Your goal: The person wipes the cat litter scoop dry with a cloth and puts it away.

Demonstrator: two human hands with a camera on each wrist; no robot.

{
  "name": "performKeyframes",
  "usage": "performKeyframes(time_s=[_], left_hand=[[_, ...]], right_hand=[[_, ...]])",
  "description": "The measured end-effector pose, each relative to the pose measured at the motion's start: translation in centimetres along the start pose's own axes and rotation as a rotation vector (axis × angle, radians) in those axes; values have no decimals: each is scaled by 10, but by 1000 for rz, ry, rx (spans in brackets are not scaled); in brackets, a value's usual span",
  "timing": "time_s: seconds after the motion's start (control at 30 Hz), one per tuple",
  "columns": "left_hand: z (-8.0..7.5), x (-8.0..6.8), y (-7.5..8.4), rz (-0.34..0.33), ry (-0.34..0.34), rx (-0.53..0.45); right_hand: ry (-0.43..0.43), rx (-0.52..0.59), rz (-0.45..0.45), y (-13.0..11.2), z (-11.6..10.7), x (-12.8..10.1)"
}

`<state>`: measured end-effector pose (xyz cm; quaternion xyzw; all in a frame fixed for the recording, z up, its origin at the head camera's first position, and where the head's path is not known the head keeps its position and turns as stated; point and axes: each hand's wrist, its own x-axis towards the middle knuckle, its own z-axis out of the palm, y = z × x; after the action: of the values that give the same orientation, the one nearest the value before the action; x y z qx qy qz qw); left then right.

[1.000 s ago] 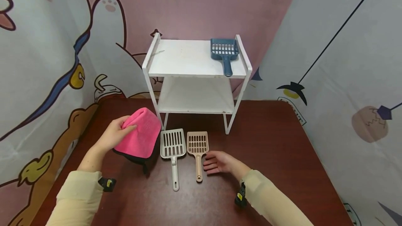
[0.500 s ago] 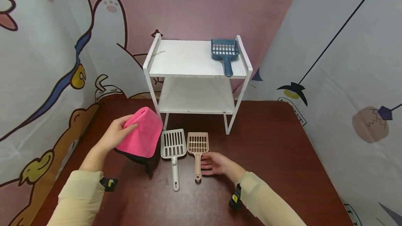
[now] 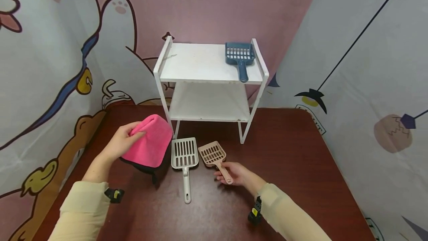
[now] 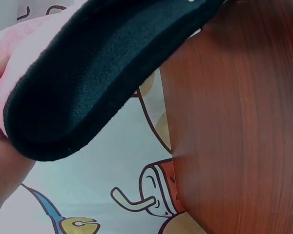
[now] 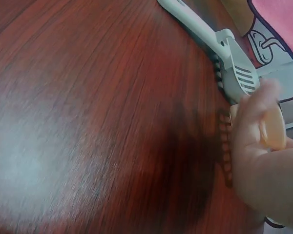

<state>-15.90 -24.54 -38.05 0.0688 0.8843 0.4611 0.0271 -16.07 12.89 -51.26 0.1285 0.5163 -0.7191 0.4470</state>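
Observation:
My left hand (image 3: 122, 140) pinches a pink cloth (image 3: 149, 142) near its upper left edge, over the left of the table. In the left wrist view the dark underside of the cloth (image 4: 83, 92) hangs folded beside the hand. A beige slotted litter scoop (image 3: 213, 153) lies tilted in my right hand (image 3: 235, 174), which grips its handle between thumb and fingers. The right wrist view shows that hand (image 5: 263, 156) hiding most of the beige scoop. Between the hands a pale grey litter scoop (image 3: 185, 155) lies on the table, its handle toward me.
A white two-tier shelf (image 3: 210, 101) stands at the back of the brown table (image 3: 284, 151). On its top right sits a blue litter scoop (image 3: 240, 55), handle jutting past the front edge. Cartoon-printed cloth walls (image 3: 351, 66) surround the table.
My right hand has closed on the beige scoop's handle, and the scoop has turned, its handle swinging right. The left hand and the pink cloth have hardly moved.

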Motion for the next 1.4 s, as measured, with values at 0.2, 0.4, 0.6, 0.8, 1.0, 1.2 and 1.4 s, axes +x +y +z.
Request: performKeyframes(time_s=[0.2, 0.4, 0.6, 0.8, 1.0, 1.2, 1.4], left_hand=[[2, 2, 5, 10, -12, 2], [5, 4, 10, 26, -12, 3], [8, 6, 14, 25, -27, 8], [11, 9, 20, 33, -43, 4], [16, 15, 26, 43, -66, 13], [28, 23, 29, 69, -65, 37], [46, 28, 36, 99, -95, 31]], right_hand=[[36, -1, -61, 0, -14, -6], [10, 23, -60, -2, -26, -13], [-50, -11, -65, -9, -33, -22], [-129, -91, -70, -18, -36, -35], [-125, -215, -75, -30, -30, -52], [-94, -352, -108, -47, -12, -67], [-119, -405, -125, -61, 9, -75]])
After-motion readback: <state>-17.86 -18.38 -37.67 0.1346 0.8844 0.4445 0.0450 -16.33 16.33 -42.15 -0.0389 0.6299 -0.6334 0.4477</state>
